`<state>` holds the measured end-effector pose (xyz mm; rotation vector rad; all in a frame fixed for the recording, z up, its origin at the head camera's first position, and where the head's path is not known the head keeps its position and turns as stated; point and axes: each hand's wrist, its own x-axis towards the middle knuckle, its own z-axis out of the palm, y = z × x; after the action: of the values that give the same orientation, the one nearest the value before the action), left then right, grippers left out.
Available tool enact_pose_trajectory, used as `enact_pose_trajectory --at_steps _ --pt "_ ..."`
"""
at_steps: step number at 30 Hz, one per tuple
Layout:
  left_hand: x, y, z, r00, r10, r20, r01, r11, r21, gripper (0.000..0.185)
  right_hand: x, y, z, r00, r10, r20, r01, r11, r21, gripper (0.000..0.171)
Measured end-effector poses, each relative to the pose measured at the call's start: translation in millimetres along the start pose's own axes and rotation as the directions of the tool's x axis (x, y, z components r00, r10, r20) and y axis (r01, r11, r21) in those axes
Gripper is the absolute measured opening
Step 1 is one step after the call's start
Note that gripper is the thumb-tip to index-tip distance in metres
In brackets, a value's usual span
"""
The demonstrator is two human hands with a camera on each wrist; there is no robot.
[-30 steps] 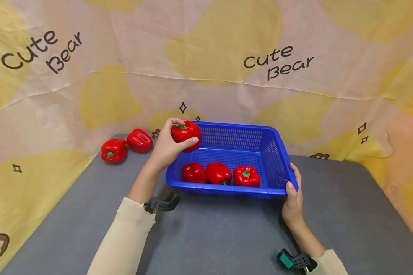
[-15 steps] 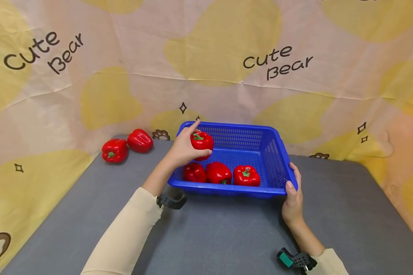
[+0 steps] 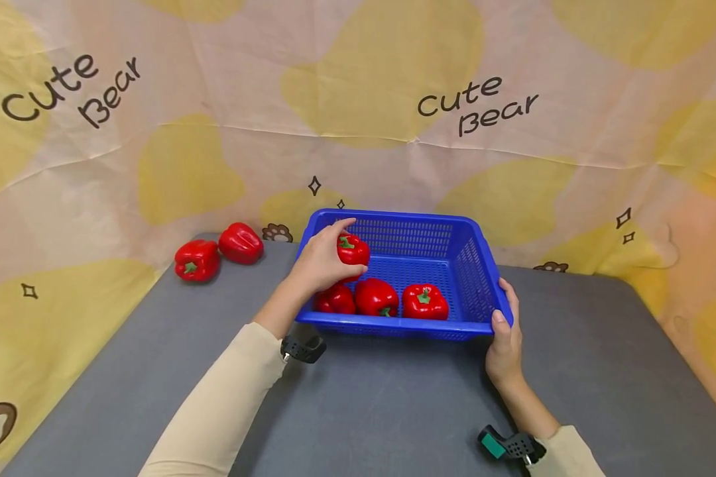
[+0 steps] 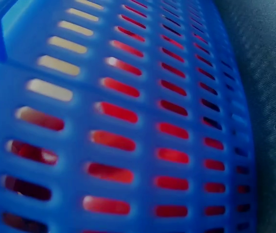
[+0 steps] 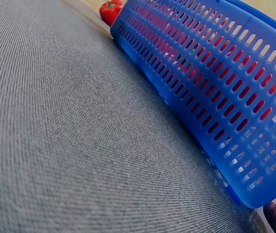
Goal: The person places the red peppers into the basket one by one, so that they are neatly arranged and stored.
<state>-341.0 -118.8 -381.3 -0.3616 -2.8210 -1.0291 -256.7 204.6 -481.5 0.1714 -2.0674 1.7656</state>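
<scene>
Red peppers (image 4: 113, 141) through basket (image 4: 143, 68) slots, left-wrist only

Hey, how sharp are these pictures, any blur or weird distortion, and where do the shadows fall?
Head view: sharp, evenly lit, wide-angle bending at the edges, soft shadow under the blue basket. Left wrist view: basket wall fills the frame, blurred, red glowing through its slots. Right wrist view: gray table smears toward the near edge.

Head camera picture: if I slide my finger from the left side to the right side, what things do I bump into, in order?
Pepper with its green stem showing → second loose pepper → left hand holding a pepper → blue basket → right hand gripping the basket's near right corner.
</scene>
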Motion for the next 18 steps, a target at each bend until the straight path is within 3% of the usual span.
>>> enact_pose_trajectory --at_steps 7,11,18 --pt "-2.6 -0.1 2.4 1.0 0.009 0.016 -0.01 0.998 0.06 0.071 0.3 1.8 -0.1 1.0 0.0 -0.008 0.0 1.0 0.021 0.059" --pt "-2.7 0.2 3.5 0.999 0.008 0.042 -0.012 0.995 0.104 0.07 0.2 2.1 -0.4 1.0 -0.005 -0.009 0.005 1.0 0.009 0.058" --pt "-2.0 1.6 5.8 0.996 -0.059 0.061 0.05 0.989 0.138 0.07 0.5 1.6 0.3 1.0 -0.014 -0.007 0.014 1.0 0.008 0.058"
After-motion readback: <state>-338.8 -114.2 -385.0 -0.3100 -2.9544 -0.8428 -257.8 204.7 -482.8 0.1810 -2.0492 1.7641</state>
